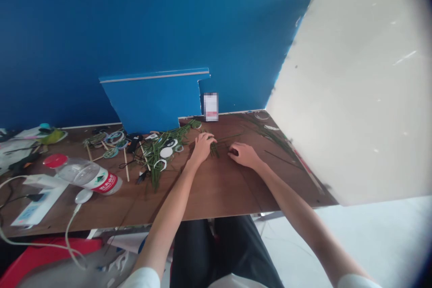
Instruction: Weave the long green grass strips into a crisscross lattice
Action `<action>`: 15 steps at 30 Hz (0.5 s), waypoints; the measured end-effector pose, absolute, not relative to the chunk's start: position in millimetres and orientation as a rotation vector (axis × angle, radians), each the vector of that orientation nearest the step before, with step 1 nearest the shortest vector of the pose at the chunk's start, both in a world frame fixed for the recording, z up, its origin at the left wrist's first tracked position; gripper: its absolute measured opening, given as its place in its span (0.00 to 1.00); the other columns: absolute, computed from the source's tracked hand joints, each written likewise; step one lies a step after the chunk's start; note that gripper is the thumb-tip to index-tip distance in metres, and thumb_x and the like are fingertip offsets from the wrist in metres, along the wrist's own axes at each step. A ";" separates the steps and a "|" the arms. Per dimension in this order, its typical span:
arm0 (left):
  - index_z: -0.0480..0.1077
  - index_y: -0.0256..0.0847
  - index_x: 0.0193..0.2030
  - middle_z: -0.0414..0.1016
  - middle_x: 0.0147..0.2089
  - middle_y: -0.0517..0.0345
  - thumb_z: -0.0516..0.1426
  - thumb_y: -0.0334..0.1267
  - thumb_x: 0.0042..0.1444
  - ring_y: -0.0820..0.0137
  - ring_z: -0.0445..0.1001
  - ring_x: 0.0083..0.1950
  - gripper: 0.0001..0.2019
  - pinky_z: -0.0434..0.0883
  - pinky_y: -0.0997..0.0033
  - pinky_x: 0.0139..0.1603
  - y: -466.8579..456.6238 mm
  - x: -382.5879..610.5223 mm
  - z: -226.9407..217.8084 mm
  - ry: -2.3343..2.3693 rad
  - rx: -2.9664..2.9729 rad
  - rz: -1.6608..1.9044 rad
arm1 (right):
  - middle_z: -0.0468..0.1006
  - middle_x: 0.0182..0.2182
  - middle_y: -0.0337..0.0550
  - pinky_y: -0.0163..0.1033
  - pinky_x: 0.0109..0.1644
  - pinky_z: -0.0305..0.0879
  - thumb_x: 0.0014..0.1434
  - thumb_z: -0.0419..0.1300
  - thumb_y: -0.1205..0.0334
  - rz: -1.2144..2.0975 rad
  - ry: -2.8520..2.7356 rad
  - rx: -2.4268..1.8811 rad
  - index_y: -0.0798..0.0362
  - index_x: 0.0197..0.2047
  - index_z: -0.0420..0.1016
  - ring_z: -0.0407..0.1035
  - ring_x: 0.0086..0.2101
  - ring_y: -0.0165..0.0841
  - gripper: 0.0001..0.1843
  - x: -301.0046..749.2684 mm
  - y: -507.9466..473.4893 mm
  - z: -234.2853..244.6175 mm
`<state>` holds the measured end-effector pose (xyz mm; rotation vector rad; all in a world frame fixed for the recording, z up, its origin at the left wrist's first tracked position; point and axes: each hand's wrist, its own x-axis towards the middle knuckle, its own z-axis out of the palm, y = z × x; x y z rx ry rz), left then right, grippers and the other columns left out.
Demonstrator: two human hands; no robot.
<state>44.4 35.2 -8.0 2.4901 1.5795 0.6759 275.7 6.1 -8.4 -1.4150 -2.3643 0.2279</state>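
Observation:
My left hand [203, 146] rests over the table with its fingers curled around a small bunch of green grass-like blades [214, 150], whose ends poke out below the fingertips. To its right, my right hand [243, 155] is closed, thumb and fingers drawn together; what lies in them, if anything, is hidden. One thin blade [231, 136] stretches across the gap just behind both hands. A larger heap of the same green blades [180, 134] lies left of my left hand, with a white disc [166, 152] and a white ring [160, 164] on it.
A plastic bottle [84, 174] lies on its side at the left, by a white power strip [40, 202] with cables. Round-headed sticks [110, 153] sit behind it. A blue board [155, 101] leans against the wall. More blades [270, 132] lie near the white side panel [344, 99].

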 end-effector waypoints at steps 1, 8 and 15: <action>0.76 0.49 0.47 0.68 0.60 0.56 0.46 0.24 0.63 0.62 0.56 0.64 0.21 0.57 0.53 0.61 35.2 43.6 -7.9 1.567 2.496 0.670 | 0.77 0.34 0.41 0.35 0.35 0.54 0.59 0.60 0.58 0.234 -2.368 -1.424 0.49 0.36 0.74 0.69 0.35 0.33 0.05 276.5 6.4 -8.2; 0.76 0.51 0.49 0.67 0.61 0.55 0.46 0.21 0.59 0.61 0.55 0.66 0.24 0.57 0.52 0.61 32.5 46.7 -7.2 1.501 2.502 0.614 | 0.78 0.29 0.40 0.36 0.32 0.51 0.56 0.59 0.62 0.291 -2.378 -1.498 0.48 0.32 0.75 0.69 0.32 0.33 0.04 278.2 5.5 -4.8; 0.76 0.49 0.47 0.68 0.61 0.54 0.46 0.25 0.63 0.60 0.56 0.65 0.20 0.59 0.53 0.60 33.6 49.4 -11.3 1.523 2.501 0.618 | 0.79 0.29 0.39 0.36 0.31 0.50 0.54 0.60 0.63 0.258 -2.408 -1.517 0.47 0.31 0.76 0.69 0.31 0.34 0.03 278.7 4.5 -3.5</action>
